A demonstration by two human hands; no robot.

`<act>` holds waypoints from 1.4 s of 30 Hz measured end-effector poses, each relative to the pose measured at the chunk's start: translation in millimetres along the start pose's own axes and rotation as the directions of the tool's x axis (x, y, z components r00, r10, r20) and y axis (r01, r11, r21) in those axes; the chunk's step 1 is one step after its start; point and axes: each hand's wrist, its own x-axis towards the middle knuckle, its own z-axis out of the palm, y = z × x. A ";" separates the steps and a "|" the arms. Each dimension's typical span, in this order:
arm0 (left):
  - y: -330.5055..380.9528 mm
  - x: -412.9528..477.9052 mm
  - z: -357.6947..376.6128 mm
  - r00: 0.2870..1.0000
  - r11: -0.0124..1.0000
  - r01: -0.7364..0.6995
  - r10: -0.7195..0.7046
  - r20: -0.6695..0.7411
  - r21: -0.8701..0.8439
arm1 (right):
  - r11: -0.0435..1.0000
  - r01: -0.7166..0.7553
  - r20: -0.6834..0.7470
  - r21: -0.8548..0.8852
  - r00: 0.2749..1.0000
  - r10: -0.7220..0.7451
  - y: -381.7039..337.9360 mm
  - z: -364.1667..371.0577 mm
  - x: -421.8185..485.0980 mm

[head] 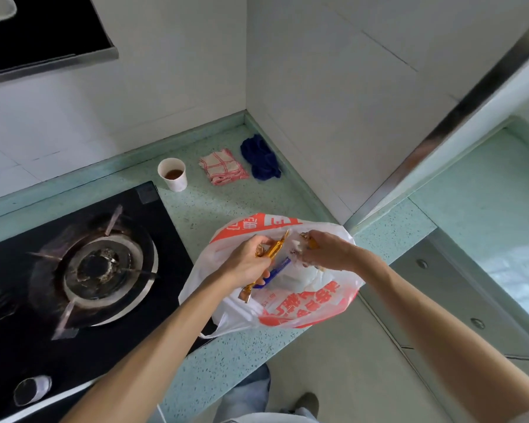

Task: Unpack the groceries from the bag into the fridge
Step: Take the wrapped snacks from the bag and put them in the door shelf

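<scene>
White and red bag point(303, 312) at lower centre on the counter point(214, 215), left hand point(248, 261) gripping a gold packet point(272, 250) and a blue packet point(277, 270) over its mouth, right hand point(327, 251) curled round a small gold item point(311, 243), paper cup point(173, 174) and checked cloth point(222, 166) above, hob point(74, 270) at left

The right hand point(326, 253) has its fingertips sunk in the plastic bag point(303, 312), and they cover most of the gold wrapper point(312, 244) they pinch. The left hand point(248, 261) hides the middle of its gold-wrapped stick point(274, 248). The bag's crumpled red print is unreadable. The gas hob point(28, 300) runs off the left and bottom edges.
</scene>
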 end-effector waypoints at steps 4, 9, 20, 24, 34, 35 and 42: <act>9.5 -3.4 9.4 1.000 0.999 -0.028 0.028 0.000 0.030 | 1.000 0.001 -0.031 0.015 1.000 0.000 13.2 -4.7 -17.1; 22.4 -13.4 13.8 0.998 0.998 -0.056 0.055 0.014 0.037 | 0.995 0.001 -0.086 0.097 0.996 0.007 24.9 -11.5 -28.9; 78.0 -22.9 54.1 0.918 0.959 -0.161 0.232 0.323 -0.232 | 0.924 -0.064 -0.062 0.378 0.994 0.094 52.4 -25.2 -131.5; 102.8 -36.0 91.0 0.813 0.937 -0.183 0.315 0.490 -0.297 | 0.893 -0.121 -0.108 0.434 0.977 0.184 87.6 -12.3 -181.7; 141.8 -147.5 242.8 0.528 0.954 -0.273 0.254 0.810 -0.121 | 0.640 0.016 -0.424 0.768 0.763 0.489 153.9 91.8 -409.5; 139.4 -164.3 258.9 0.514 0.960 -0.254 0.236 0.825 -0.116 | 0.607 0.038 -0.441 0.794 0.723 0.532 156.5 109.0 -432.3; 93.1 -326.6 395.9 0.344 0.956 -0.291 0.144 0.928 -0.040 | 0.341 0.145 -0.369 0.929 0.303 0.879 162.1 289.2 -607.1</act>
